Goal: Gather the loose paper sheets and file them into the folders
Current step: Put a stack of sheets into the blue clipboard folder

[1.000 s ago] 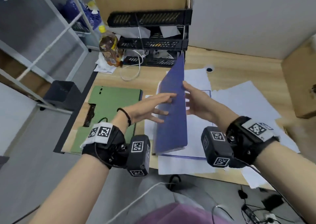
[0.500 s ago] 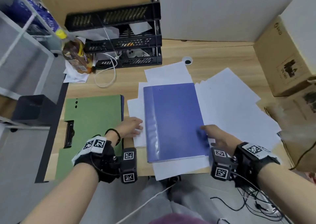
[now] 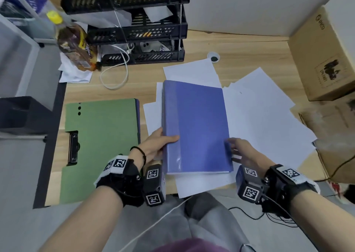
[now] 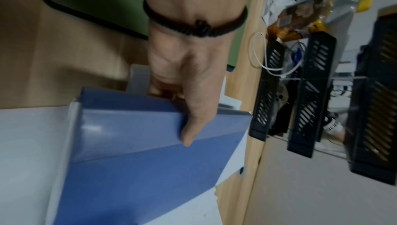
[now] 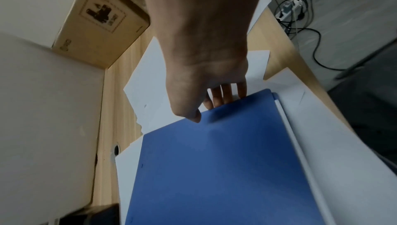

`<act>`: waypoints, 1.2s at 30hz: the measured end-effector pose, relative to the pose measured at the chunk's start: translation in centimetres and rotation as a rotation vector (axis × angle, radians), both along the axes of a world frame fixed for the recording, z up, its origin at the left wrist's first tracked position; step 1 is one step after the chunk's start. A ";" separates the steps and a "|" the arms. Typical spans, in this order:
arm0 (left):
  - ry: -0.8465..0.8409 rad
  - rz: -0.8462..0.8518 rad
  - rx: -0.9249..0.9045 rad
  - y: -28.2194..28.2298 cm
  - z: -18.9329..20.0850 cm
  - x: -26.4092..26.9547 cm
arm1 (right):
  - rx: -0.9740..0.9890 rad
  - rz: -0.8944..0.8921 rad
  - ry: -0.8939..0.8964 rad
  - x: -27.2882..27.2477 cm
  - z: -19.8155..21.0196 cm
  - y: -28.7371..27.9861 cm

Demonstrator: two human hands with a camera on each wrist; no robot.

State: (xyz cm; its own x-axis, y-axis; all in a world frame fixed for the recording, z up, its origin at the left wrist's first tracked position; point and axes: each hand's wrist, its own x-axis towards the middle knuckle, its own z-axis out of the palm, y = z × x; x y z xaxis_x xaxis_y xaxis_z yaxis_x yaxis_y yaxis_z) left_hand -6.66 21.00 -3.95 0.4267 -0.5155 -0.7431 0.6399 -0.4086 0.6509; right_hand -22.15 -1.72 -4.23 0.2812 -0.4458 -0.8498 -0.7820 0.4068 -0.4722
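Note:
A closed blue folder (image 3: pixel 196 128) lies flat on loose white sheets (image 3: pixel 259 117) in the middle of the wooden desk (image 3: pixel 249 55). My left hand (image 3: pixel 165 140) grips its spine edge near the front, thumb on the cover (image 4: pixel 178 118) and fingers underneath. My right hand (image 3: pixel 232 148) holds the opposite, right edge, with the thumb on top and fingers tucked under (image 5: pixel 209 108). A green folder (image 3: pixel 99 146) with a black clip lies closed to the left, apart from both hands. More sheets stick out from under the blue folder (image 5: pixel 214 169) at the front and back.
Stacked black letter trays (image 3: pixel 138 32) stand at the back, with a bottle (image 3: pixel 76 46) and a white cable (image 3: pixel 115 75) beside them. A cardboard box (image 3: pixel 326 59) and brown packaging (image 3: pixel 336 136) crowd the right side. The desk's front edge runs just below the folders.
The blue cover, upright a second ago, now lies shut and flat. My left hand moved from the sheet onto the spine; my right hand stayed at the right edge.

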 end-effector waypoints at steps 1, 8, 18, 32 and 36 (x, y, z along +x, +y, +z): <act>-0.031 0.001 -0.037 -0.4 0.6 0.3 | 0.020 -0.035 -0.018 0.0 0.2 -0.2; -0.151 0.094 -0.209 -4.6 3.9 2.8 | 0.127 -0.242 -0.240 -1.2 3.2 -3.2; -0.281 0.121 -0.214 -17.0 3.6 3.2 | 0.317 -0.676 -0.489 -2.7 3.6 -9.4; -0.291 0.117 -0.194 -31.5 0.5 3.7 | 0.378 -0.745 -0.527 0.4 0.3 -19.0; -0.258 0.043 -0.217 -34.8 -0.7 3.0 | 0.303 -0.804 -0.534 -0.2 -0.5 -21.9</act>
State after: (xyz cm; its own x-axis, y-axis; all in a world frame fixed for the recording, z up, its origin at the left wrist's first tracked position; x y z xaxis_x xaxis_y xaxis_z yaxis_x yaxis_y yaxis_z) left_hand -3.70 -13.83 -4.65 0.6115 -0.6271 -0.4825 0.4561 -0.2189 0.8626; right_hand -22.31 -23.66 -4.78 0.3686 -0.4569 -0.8096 0.0599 0.8808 -0.4697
